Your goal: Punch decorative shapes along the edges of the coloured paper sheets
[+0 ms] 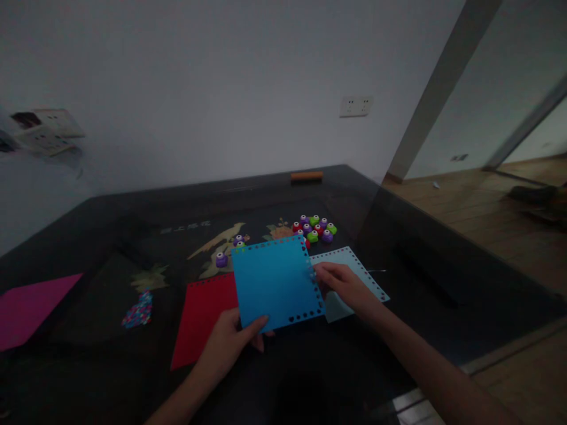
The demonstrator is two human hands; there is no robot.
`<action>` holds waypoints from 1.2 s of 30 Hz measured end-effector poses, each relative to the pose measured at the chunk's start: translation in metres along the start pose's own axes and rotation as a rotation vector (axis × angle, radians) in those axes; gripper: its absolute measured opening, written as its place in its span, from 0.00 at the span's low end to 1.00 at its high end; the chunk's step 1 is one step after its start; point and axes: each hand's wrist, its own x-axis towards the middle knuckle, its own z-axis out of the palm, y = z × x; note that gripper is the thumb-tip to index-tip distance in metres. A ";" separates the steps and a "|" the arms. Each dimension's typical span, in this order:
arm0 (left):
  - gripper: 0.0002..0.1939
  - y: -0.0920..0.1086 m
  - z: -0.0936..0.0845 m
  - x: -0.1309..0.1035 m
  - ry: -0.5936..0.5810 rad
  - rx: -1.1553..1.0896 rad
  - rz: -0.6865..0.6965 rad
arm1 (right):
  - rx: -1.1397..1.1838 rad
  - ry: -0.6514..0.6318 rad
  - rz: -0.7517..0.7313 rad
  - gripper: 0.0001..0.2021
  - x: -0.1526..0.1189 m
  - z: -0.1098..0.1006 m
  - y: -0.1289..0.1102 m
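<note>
A square blue sheet [277,283] with small holes along its top, right and part of its bottom edge is held up over the dark table. My left hand [234,336] grips its lower left corner, thumb on the front and fingers behind. At its right edge, my right hand [339,280] pinches the sheet. Partly covered by the blue sheet, a red sheet [199,321] with holes along its top lies to the left. A pale sheet [349,260], also with punched edges, lies behind my right hand.
Several eyeball-topped pieces [313,236] cluster beyond the sheets, with a purple one [221,260] farther left. A pink sheet [35,307] and small colourful bits [139,310] lie left. A brown cylinder [306,176] rests near the wall.
</note>
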 end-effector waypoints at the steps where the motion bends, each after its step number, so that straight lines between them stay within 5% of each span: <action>1: 0.18 0.001 0.002 -0.001 -0.009 0.003 -0.007 | 0.008 0.010 0.000 0.17 0.000 0.002 0.000; 8: 0.17 -0.001 0.004 -0.003 0.028 0.007 -0.009 | 0.067 0.078 0.096 0.09 -0.001 0.002 0.001; 24: 0.16 0.001 0.004 -0.002 0.065 -0.008 0.047 | 0.134 0.220 -0.001 0.06 0.004 -0.004 0.006; 36: 0.17 0.006 0.014 -0.011 0.176 0.292 0.329 | 0.166 0.270 -0.020 0.09 0.004 -0.014 -0.003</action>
